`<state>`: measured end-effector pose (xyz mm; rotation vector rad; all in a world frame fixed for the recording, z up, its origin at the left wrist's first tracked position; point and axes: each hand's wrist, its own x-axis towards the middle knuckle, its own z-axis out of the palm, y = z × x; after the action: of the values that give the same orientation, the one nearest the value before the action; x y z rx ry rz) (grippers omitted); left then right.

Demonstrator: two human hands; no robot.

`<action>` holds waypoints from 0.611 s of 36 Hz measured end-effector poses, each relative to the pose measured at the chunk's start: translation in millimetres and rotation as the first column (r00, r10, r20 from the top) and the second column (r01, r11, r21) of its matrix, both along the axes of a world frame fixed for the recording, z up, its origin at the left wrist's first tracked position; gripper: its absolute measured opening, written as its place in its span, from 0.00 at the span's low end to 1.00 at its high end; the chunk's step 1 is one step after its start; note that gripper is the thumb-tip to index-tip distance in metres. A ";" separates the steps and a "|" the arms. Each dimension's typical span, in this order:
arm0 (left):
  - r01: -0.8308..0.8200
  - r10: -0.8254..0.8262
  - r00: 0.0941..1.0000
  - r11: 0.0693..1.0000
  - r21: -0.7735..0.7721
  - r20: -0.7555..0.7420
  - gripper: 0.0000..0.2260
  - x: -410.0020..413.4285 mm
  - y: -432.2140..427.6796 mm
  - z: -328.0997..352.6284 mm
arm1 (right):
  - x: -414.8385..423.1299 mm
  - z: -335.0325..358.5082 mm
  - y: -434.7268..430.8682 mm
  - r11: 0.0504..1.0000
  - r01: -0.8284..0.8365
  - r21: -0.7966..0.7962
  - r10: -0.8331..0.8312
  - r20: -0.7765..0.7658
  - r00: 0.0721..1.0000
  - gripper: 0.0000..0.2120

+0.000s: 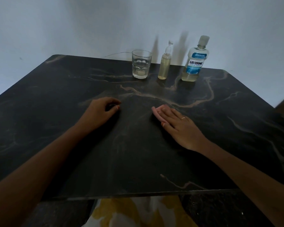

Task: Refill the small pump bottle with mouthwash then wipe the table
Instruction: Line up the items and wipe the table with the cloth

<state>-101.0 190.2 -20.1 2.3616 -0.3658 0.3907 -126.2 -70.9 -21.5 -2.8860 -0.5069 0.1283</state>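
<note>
- Firstly, the small pump bottle [164, 66] stands upright near the far edge of the tabletop [138, 153], long axis vertical, pump head fitted, pale yellow liquid visible through most of its body.
- It stands between a drinking glass [141, 64] just to its left and a Listerine mouthwash bottle [193, 63] just to its right. All three are apart from one another. The mouthwash bottle is capped, with liquid showing only below its label.
- Key relation: the pump bottle lies straight ahead of, and well apart from, both hands. It is almost in line with the right hand [179, 125], which is the nearer, so a forward reach by that hand looks the shortest path.
- Right hand: palm down, fingers straight and together, flat on the tabletop, gripping nothing. A pale pink strip shows at its fingertips; whether that is a separate object cannot be told.
- Left hand [100, 110]: resting on the tabletop, fingers loosely curled, thumb near forefinger, nothing visibly held.
</note>
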 end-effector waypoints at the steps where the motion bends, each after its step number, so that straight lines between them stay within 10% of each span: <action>1: 0.004 -0.004 1.000 1.000 0.002 0.001 0.11 0.0 -0.1 -0.1 | 4.2 0.7 -1.9 1.000 0.017 0.003 -0.017 0.002 1.000 0.22; 22: -0.044 0.044 0.997 0.999 -0.004 0.056 0.10 5.3 17.8 10.4 | 22.1 -1.3 11.9 0.997 -0.009 0.073 0.005 0.053 0.999 0.22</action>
<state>-95.7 208.0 -9.7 2.3626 -0.3392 0.4785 -104.1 -58.9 -22.7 -2.8222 -0.5205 0.0333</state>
